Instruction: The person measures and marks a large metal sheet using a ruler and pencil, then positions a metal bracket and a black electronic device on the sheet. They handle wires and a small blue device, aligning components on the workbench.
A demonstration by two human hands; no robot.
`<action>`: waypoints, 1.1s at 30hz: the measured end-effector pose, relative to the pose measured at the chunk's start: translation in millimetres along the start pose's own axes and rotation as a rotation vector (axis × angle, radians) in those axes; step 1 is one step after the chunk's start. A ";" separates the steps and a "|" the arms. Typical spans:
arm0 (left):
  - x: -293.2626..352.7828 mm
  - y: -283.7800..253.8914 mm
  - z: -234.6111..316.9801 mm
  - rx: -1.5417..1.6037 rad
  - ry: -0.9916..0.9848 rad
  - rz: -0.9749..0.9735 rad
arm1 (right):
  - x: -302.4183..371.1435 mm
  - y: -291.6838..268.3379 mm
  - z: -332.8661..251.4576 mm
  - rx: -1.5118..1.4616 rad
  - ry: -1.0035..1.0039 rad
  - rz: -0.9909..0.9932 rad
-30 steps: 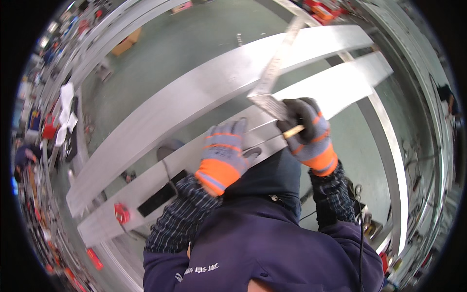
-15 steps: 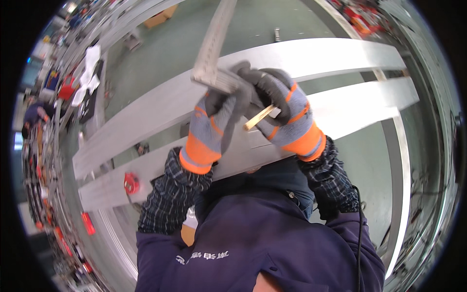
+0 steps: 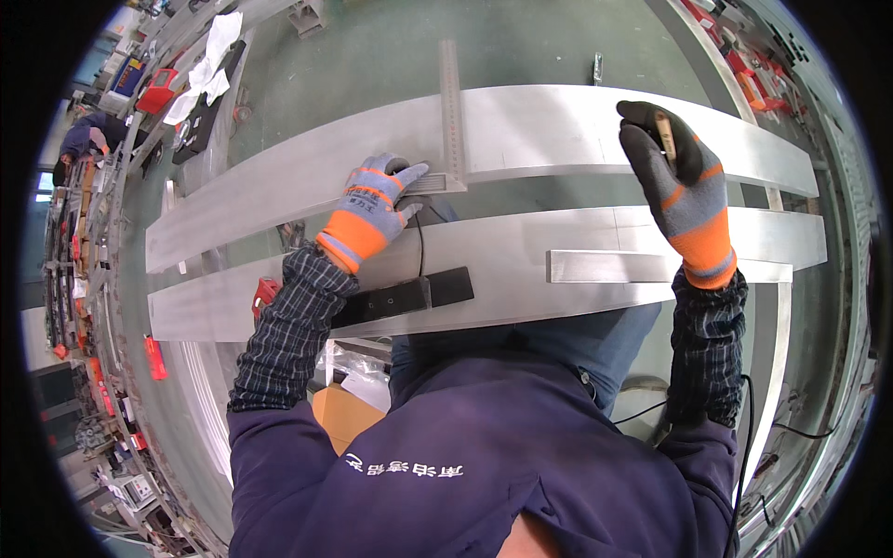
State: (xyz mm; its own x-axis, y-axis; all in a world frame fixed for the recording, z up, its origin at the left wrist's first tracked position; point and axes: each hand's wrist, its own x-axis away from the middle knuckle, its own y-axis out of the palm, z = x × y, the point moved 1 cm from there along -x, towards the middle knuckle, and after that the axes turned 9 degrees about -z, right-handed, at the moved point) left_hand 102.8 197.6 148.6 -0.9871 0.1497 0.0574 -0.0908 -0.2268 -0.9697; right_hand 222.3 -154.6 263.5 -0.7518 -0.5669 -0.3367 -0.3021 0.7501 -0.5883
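A metal try square [image 3: 451, 116] lies with its blade across the far aluminium beam [image 3: 549, 121] and its stock along that beam's near edge. My left hand [image 3: 374, 200], in a grey and orange glove, grips the left end of the stock between thumb and fingers. Over the right part of the far beam, my gloved right hand [image 3: 674, 172] is raised with its fingers closed around a pencil [image 3: 665, 137]. Below my hands runs the near aluminium beam [image 3: 521, 237]. On it rest a short aluminium bar [image 3: 605, 267] and a flat black piece [image 3: 451, 287].
A red tape measure [image 3: 266, 294] sits near my left forearm. An open cardboard box [image 3: 342, 416] stands below the near beam. At the far left, another person [image 3: 86, 139] bends beside racks of parts. A dark cable [image 3: 421, 242] crosses the near beam.
The try square has gone from being held up in the air to lying across the far beam. My hands have moved apart, the right one going right with the pencil.
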 end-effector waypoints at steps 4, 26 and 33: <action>-4.0 9.6 2.4 0.037 -0.002 0.011 | -22.1 19.0 -9.1 0.008 -0.005 -0.088; -18.1 21.5 -6.3 -0.034 0.292 0.179 | -88.1 79.5 40.0 -0.066 -0.310 -0.197; -16.9 18.2 -7.3 -0.002 0.253 0.148 | -90.0 74.9 15.8 -0.334 0.342 -0.458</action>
State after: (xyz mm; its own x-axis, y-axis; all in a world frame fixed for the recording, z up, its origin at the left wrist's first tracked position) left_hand 118.9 198.0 128.2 -0.9251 0.3506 -0.1456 0.0524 -0.2620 -0.9636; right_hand 276.6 -52.8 238.2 -0.6309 -0.7552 0.1779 -0.7599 0.5552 -0.3382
